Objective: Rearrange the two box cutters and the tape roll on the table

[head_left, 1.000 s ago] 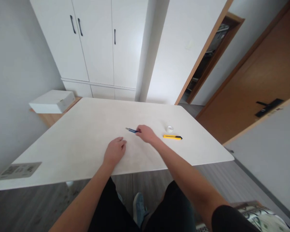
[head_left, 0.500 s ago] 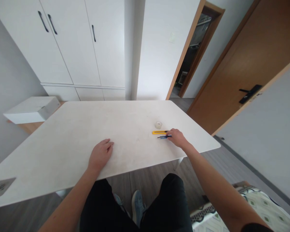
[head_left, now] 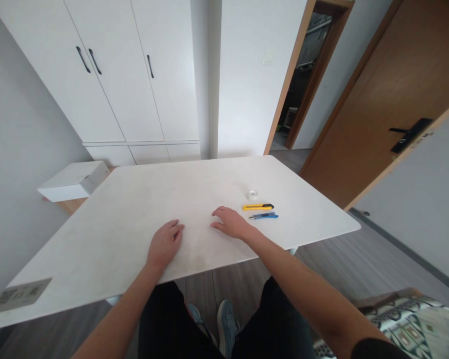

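Note:
My left hand [head_left: 165, 244] rests on the white table [head_left: 134, 209] near its front edge, fingers loosely bent, with no object seen in it. To its right, my right hand [head_left: 229, 222] is over the tabletop with thumb and fingers apart, holding nothing. Just right of that hand lies a blue utility knife [head_left: 264, 216], its narrow tip pointing left. Behind it is a yellow utility knife [head_left: 257, 207] with a black end, roughly parallel. A small roll of clear tape [head_left: 252, 195] sits behind both knives.
A grey printed label [head_left: 22, 294] is at the table's left front corner. Past the left end stands a white box [head_left: 73, 182]. White cupboards [head_left: 134, 99] line the back, and a wooden door [head_left: 374, 99] is at right. Patterned fabric [head_left: 414, 324] lies at lower right.
My right hand has let go of the blue utility knife and moved left, away from both knives. My left hand stays on the table. The view has shifted slightly.

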`<state>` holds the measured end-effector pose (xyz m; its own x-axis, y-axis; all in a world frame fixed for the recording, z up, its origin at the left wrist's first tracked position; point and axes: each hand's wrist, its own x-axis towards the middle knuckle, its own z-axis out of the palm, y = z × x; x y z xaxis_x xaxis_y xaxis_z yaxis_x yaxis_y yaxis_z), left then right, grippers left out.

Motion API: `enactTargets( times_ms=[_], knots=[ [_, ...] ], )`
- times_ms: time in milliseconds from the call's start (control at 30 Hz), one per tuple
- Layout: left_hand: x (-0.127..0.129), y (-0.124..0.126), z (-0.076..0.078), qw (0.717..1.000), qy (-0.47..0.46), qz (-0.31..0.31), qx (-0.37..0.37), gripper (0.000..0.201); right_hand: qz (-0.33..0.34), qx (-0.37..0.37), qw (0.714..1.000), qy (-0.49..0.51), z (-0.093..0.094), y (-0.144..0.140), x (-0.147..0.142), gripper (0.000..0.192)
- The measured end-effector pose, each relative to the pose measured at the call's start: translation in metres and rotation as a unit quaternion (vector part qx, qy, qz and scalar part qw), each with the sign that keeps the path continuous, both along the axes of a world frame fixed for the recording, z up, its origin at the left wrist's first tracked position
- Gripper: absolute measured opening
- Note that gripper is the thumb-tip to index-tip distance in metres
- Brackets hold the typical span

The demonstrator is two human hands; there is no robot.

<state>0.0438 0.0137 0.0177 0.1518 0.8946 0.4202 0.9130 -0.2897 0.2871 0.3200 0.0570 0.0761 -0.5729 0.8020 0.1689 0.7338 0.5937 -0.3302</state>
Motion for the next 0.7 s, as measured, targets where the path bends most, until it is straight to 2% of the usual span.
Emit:
enactTargets(
  times_ms=[100,233,700],
  knots=[
    [0.0,-0.001,0.001,1.0,0.006,0.002,-0.005,0.039,-0.006,0.041,0.999,-0.005,-0.024,0.0,-0.02,0.05],
    [0.001,0.0,0.001,1.0,0.0,0.011,-0.006,0.039,-0.022,0.062,0.998,-0.006,-0.043,-0.002,-0.019,0.057],
    [-0.001,0.0,-0.001,1.0,-0.008,0.013,-0.015,0.037,-0.027,0.052,0.998,0.002,-0.042,-0.002,-0.018,0.058]
  ],
)
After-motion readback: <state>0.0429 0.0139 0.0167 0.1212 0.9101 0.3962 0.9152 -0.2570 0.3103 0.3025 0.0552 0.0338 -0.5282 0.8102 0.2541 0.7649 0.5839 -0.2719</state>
